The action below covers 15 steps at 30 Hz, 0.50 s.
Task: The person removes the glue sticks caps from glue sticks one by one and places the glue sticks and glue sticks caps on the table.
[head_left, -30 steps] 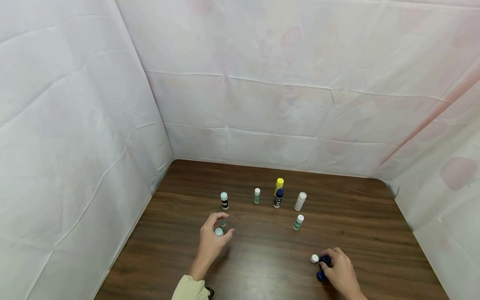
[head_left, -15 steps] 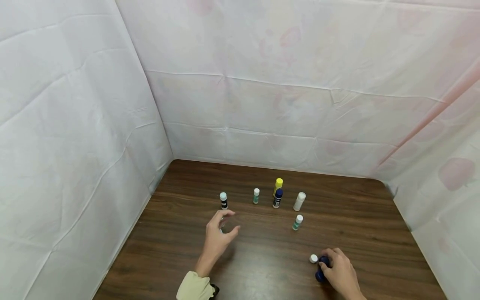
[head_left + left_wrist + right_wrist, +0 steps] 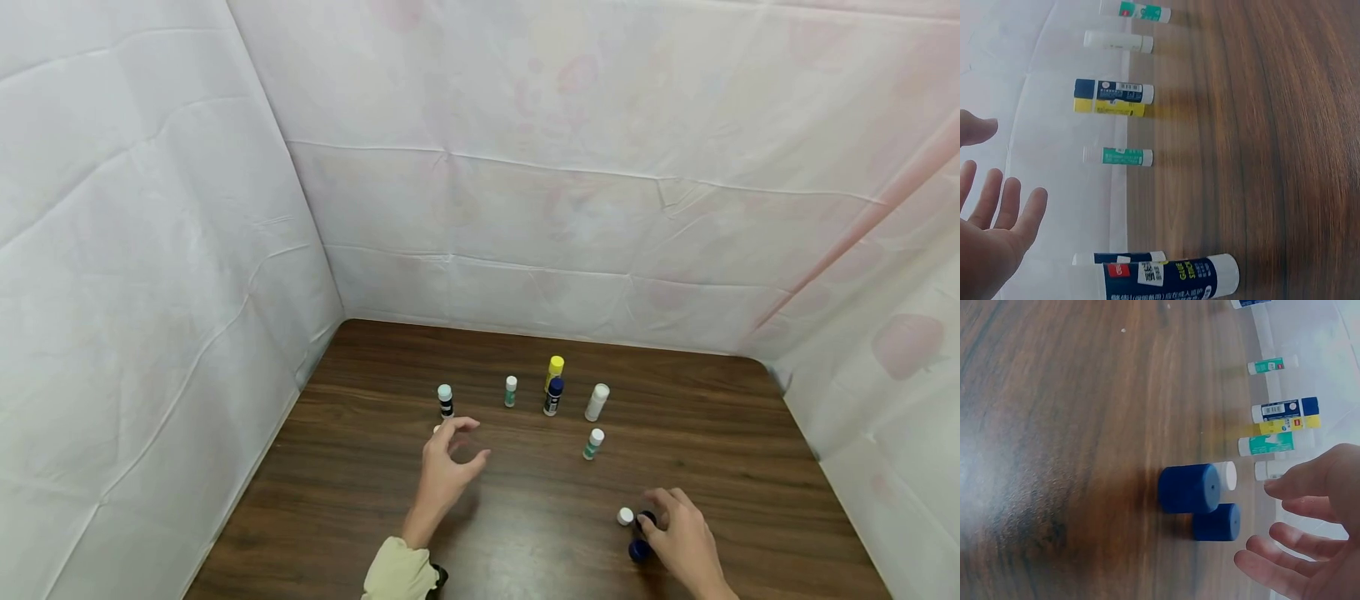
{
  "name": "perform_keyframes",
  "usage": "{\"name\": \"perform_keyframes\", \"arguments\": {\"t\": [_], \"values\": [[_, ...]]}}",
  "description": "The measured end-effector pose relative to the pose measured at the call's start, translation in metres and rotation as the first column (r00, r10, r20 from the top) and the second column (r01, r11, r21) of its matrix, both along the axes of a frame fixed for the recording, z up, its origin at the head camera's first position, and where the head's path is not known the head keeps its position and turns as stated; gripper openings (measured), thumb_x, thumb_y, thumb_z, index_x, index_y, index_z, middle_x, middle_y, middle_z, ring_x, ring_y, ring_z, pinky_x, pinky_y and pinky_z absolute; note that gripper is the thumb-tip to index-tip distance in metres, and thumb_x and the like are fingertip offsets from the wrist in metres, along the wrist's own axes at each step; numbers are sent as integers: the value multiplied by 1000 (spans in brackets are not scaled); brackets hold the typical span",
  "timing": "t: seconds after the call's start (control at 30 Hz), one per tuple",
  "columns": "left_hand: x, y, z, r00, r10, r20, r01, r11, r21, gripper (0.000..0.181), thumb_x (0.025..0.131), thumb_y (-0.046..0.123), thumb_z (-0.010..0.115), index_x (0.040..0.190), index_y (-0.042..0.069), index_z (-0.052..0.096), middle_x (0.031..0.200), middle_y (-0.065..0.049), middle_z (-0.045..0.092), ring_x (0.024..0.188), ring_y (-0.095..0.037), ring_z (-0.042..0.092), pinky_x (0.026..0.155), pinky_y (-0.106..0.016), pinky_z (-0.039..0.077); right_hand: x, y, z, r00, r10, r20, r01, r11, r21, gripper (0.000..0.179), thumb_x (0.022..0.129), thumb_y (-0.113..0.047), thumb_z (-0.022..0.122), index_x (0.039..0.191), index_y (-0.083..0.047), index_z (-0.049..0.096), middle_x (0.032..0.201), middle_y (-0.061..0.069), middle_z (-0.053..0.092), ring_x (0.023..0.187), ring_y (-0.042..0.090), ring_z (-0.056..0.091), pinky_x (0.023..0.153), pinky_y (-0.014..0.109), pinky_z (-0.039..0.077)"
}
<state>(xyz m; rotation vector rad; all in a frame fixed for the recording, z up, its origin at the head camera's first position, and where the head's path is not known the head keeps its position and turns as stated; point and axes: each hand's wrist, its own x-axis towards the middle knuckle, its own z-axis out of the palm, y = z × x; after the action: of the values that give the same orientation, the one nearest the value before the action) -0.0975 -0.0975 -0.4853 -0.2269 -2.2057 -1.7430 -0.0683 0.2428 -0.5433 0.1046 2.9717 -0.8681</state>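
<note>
- Evidently at a stage of handling pieces one at a time, by judgement only; setting down or taking up, cannot tell which.
- Called for next, as judged: closing lightly on one cap from above, or lifting clear, without knocking its neighbours.
- Right hand [image 3: 681, 535]: thumb and fingers apart, gripping nothing. Poised just beside the far blue cap [image 3: 1217, 523], with a gap visible in the right wrist view.
- Near blue cap [image 3: 640, 551]: upright, just in front of the far one. White cap [image 3: 625, 517]: just left of the pair. All nearer the right edge of the bench [image 3: 712, 417] than the left.
- Left hand [image 3: 444, 479]: thumb and fingers parted, gripping nothing, well apart from the right. Nearest to the labelled glue stick [image 3: 1172, 278], toward the left edge; no contact visible.
- Between hands and far edge, all upright: light-blue-capped stick [image 3: 446, 402], yellow-capped stick [image 3: 555, 367], navy-capped stick [image 3: 552, 398], white stick [image 3: 597, 402], green-labelled stick [image 3: 592, 447].
</note>
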Motion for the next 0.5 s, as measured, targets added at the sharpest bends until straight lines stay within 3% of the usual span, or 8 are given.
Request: {"name": "perform_keyframes", "arguments": {"t": [0.23, 0.5], "values": [[-5, 7, -3, 1000, -27, 14, 27, 999, 24, 38, 70, -11, 75, 104, -2, 60, 105, -14, 61, 103, -38, 56, 85, -44, 51, 3, -5, 8, 999, -9, -40, 9, 1000, -18, 35, 75, -7, 73, 109, -3, 66, 105, 14, 59, 79, 24, 58, 56, 31, 43], [-9, 17, -8, 996, -77, 42, 76, 996, 39, 38, 72, -10, 73, 106, 0, 59, 108, -13, 60, 105, -36, 56, 86, -45, 50, 6, -10, 16, 985, 6, -173, -11, 1000, -24, 33, 73, -8, 76, 105, -6, 67, 100, 10, 60, 78, 22, 59, 55, 30, 43]]}}
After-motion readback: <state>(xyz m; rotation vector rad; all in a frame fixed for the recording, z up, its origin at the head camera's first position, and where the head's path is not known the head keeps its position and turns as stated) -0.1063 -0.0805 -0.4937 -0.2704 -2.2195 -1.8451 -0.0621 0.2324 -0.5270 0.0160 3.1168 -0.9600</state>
